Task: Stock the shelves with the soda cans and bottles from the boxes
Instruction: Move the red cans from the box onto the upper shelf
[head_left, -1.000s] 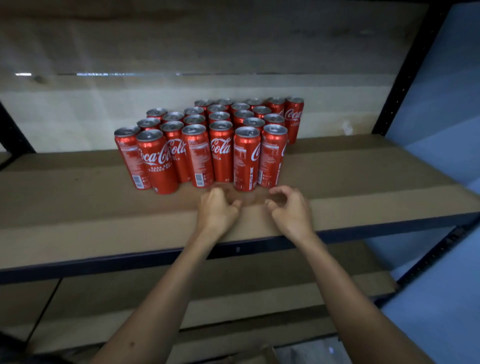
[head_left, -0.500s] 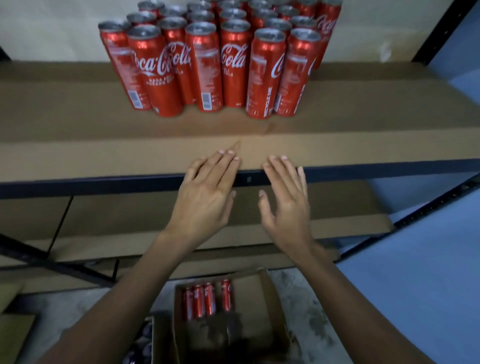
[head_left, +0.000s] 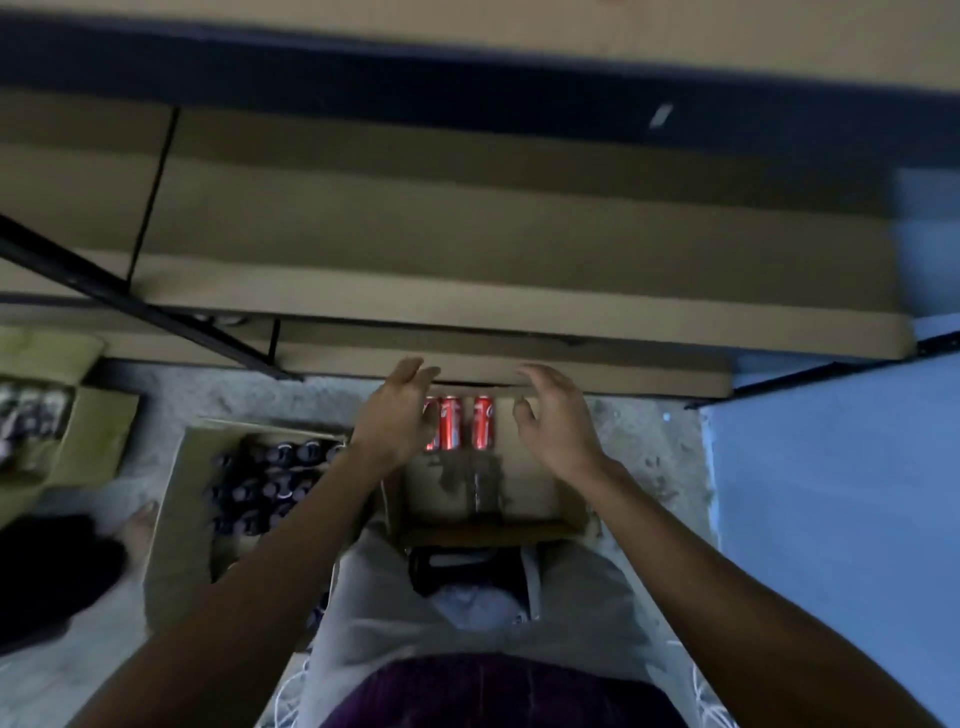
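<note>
Cans (head_left: 460, 422) in box (head_left: 540, 512), grey floor (head_left: 649, 441), shelf (head_left: 467, 270) above, blurred.

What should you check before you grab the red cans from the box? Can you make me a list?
1. Left hand free: ok, fingers relaxed, holding nothing.
2. Right hand free: ok, holding nothing.
3. Red soda cans reachable: ok, lying at the far end of the open brown cardboard box, between the hands.
4. Number of cans left: cannot tell, the left hand covers some.
5. Correct box: ok, the other cardboard box of dark bottles sits apart, to the left.
</note>
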